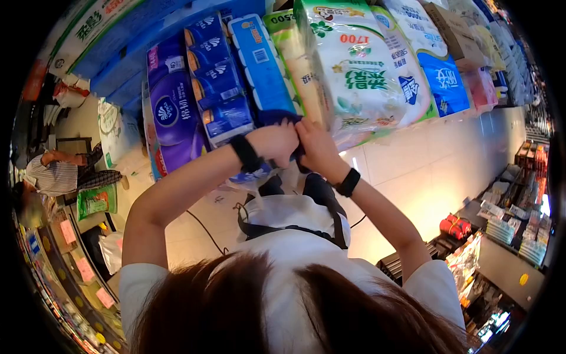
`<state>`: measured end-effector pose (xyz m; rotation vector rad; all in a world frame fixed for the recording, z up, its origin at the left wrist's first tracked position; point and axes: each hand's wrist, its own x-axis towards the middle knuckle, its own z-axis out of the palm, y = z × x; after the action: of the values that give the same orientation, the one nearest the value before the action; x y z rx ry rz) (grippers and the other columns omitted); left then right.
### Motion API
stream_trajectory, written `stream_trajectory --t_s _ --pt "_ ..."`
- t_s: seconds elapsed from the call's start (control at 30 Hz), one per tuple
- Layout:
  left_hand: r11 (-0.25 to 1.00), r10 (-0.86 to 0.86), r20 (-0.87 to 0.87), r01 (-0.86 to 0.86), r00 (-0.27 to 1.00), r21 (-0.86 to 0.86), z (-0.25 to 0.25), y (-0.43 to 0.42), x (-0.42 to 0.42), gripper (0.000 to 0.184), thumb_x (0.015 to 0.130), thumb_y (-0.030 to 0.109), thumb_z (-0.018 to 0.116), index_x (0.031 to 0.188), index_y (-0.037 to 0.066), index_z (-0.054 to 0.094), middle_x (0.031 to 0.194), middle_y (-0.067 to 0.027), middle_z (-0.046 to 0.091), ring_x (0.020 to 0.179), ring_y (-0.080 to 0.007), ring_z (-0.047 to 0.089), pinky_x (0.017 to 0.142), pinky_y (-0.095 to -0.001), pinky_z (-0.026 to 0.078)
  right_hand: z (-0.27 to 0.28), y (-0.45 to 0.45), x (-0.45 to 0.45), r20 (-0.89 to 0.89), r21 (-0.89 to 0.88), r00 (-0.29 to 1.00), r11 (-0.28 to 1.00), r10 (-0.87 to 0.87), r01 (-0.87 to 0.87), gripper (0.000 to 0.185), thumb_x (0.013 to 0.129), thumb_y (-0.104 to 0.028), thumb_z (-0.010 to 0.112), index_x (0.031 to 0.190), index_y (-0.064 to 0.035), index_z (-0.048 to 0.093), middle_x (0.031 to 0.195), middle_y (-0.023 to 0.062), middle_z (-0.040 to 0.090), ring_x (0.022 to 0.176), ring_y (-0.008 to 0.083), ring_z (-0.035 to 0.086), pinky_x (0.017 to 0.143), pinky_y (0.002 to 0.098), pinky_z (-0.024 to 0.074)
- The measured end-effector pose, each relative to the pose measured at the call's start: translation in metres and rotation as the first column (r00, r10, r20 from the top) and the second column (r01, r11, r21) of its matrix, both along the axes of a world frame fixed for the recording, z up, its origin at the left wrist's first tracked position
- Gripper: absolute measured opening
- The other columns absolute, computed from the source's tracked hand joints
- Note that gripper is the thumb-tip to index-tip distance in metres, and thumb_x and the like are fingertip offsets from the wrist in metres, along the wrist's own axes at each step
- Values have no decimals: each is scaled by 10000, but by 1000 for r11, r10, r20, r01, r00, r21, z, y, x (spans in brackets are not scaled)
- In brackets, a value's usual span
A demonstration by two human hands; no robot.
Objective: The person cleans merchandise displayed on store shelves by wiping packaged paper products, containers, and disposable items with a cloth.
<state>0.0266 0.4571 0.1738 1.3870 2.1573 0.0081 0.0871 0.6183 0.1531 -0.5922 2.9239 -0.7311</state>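
My left hand (275, 141) and my right hand (319, 148) meet at the near edge of the stacked tissue packs, their fingers curled and almost touching. Between them is a dark blue thing (279, 117); its kind is hard to make out, and the fingers hide part of it. Just beyond lies a light blue pack of rolls (259, 58). A dark blue tissue pack (218, 74) sits to its left, with a purple tissue pack (173, 112) farther left. On the right, a large white-and-green tissue pack (354, 65) in clear film stands close to my right hand. Black bands circle both wrists.
A blue-and-white pack (442, 76) and a cardboard box (455, 35) continue the row rightward. At far left, another person (56, 171) is near a green bag (97, 200). Shelves (76, 277) line the left; goods (501, 221) fill the right. A cable (203, 227) crosses the tiled floor.
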Motion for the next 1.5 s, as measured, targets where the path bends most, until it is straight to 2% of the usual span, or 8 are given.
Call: stream_trajectory --t_s 0.17,0.37,0.53,0.67,0.77,0.87,1.0,1.5 --pt "977 120 215 -78 969 -198 21 25 45 1036 785 498 702 1335 -277 289 1319 -455 435 1245 -487 501 1036 -412 454 5 46 33 183 -280 974 957 134 -79 410 616 -21 674 1008 13 562 991 202 562 946 425 556 801 476 479" --pt "924 298 404 -368 865 105 46 61 84 712 845 265 727 1391 -47 394 1234 -256 560 1143 -409 560 973 -429 469 35 124 53 223 -467 945 877 239 -112 408 667 -59 705 1056 -26 588 982 186 598 903 391 606 799 416 496" --pt "713 580 208 -614 788 340 104 112 93 726 776 137 756 1412 56 416 1358 -183 467 1188 -404 531 990 -425 460 91 176 31 44 -476 976 863 215 -169 483 648 -5 679 1118 -34 570 1075 169 554 1019 396 553 866 419 469" --pt "584 698 -50 -527 715 618 121 143 72 754 762 85 736 1437 65 400 1370 -198 453 1247 -393 484 1043 -424 424 124 188 -8 -365 -397 925 880 108 -259 621 603 111 619 1201 -39 545 1193 147 528 1105 388 511 945 432 450" --pt "566 731 -144 -475 667 674 97 157 50 755 772 85 710 1446 21 375 1410 -216 420 1295 -393 437 1091 -457 367 105 190 -39 -445 -310 890 916 97 -255 628 613 128 608 1214 -39 541 1209 148 529 1128 390 507 961 422 452" --pt "595 715 -168 -465 679 655 21 166 32 824 809 169 688 1484 -34 260 1522 -251 294 1413 -434 285 1160 -555 218 52 192 -51 -393 -224 911 947 128 -229 648 642 115 600 1266 -34 512 1292 166 500 1213 389 471 1030 442 406" --pt "552 708 -109 -451 698 701 13 171 27 945 848 239 709 1525 11 90 1577 -253 141 1460 -469 150 1186 -563 118 46 195 -62 -358 -209 919 945 166 -252 656 661 105 597 1294 -21 479 1344 186 467 1254 393 446 1060 462 373" --pt "635 556 -93 -350 826 689 16 160 -86 933 851 203 702 1514 -26 88 1581 -272 113 1475 -490 79 1189 -579 124 65 209 -177 -255 -147 898 904 357 -401 679 624 143 564 1273 -19 450 1295 186 461 1187 409 455 1032 454 381"
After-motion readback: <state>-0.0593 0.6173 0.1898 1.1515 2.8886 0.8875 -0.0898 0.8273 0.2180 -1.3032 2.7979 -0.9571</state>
